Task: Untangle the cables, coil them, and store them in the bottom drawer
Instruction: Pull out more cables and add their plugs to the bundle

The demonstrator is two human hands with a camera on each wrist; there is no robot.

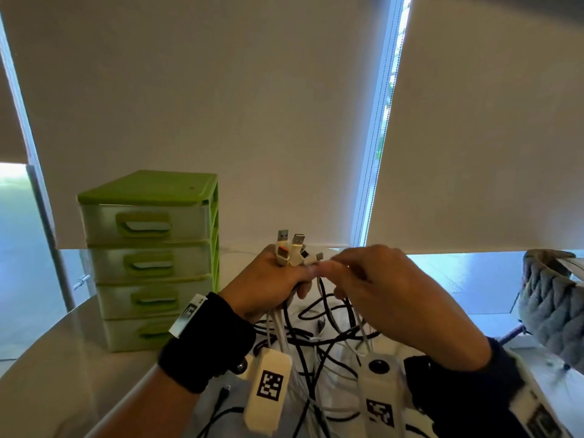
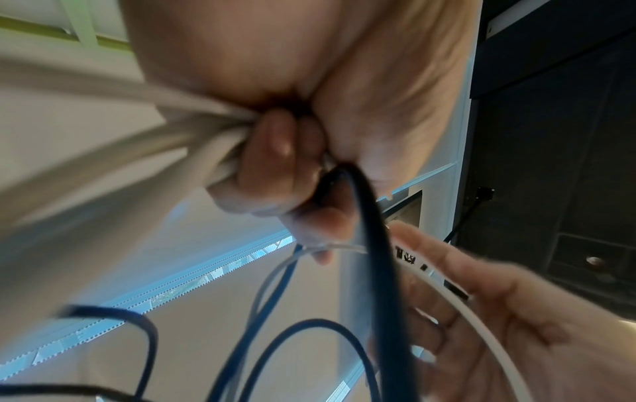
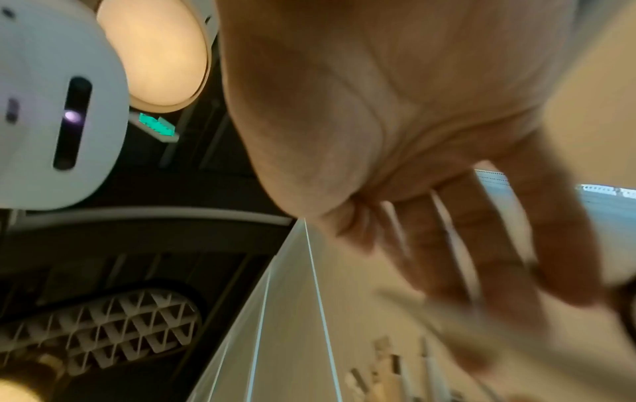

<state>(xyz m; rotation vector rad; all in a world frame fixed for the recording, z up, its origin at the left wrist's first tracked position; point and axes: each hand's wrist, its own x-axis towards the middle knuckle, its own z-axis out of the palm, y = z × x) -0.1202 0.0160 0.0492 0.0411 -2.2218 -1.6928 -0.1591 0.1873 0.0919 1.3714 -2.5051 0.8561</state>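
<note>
My left hand (image 1: 278, 279) grips a bundle of white and black cables (image 1: 316, 330) just below their USB plugs (image 1: 289, 248), which stick up out of the fist. In the left wrist view its fingers (image 2: 275, 168) curl round white cords (image 2: 193, 136) and a black cord (image 2: 371, 231). My right hand (image 1: 335, 273) meets it from the right, and thumb and forefinger pinch a white cable (image 1: 316, 259) near its plug. That white cable (image 2: 457, 304) runs across the right palm. The tangle hangs down to the table. The green drawer unit (image 1: 148, 257) stands at the left, its bottom drawer (image 1: 139, 333) shut.
The round pale table (image 1: 63, 374) ends close at the front left. A grey knitted basket (image 1: 550, 305) stands at the right edge. Roller blinds (image 1: 252, 121) cover the window behind. White wrist cameras (image 1: 268, 387) hang under both wrists over the cables.
</note>
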